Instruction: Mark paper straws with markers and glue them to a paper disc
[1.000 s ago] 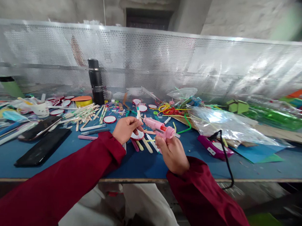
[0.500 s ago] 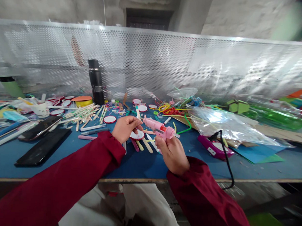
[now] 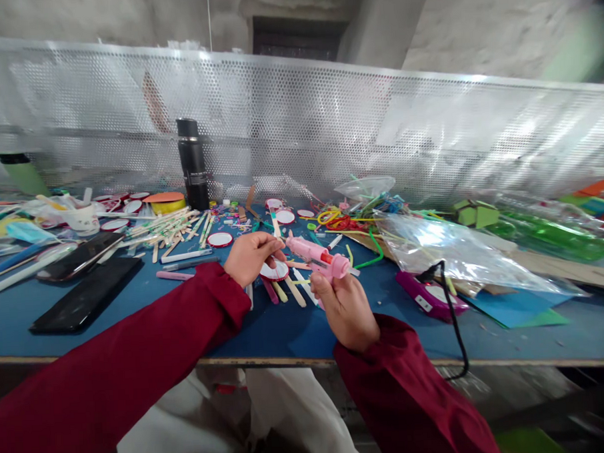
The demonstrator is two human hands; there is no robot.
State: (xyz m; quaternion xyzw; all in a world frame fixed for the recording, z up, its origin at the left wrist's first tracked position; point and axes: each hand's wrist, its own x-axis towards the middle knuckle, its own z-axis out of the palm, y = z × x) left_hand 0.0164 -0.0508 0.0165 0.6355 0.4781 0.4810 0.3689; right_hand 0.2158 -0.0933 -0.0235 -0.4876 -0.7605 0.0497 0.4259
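Note:
My right hand is wrapped round the handle of a pink glue gun, whose nozzle points left. My left hand pinches a craft stick, white with a green end, held upright above the table. The nozzle is right beside the lower end of this stick; whether they touch I cannot tell. Below my left fingers lies a white disc with a red rim. Several coloured sticks, among them a pale wooden one, fan out from under the disc toward me.
To the left lie a black phone and a pile of craft sticks. A black bottle stands behind. A purple device with a black cord and clear plastic wrap are on the right. Perforated metal borders the table's back.

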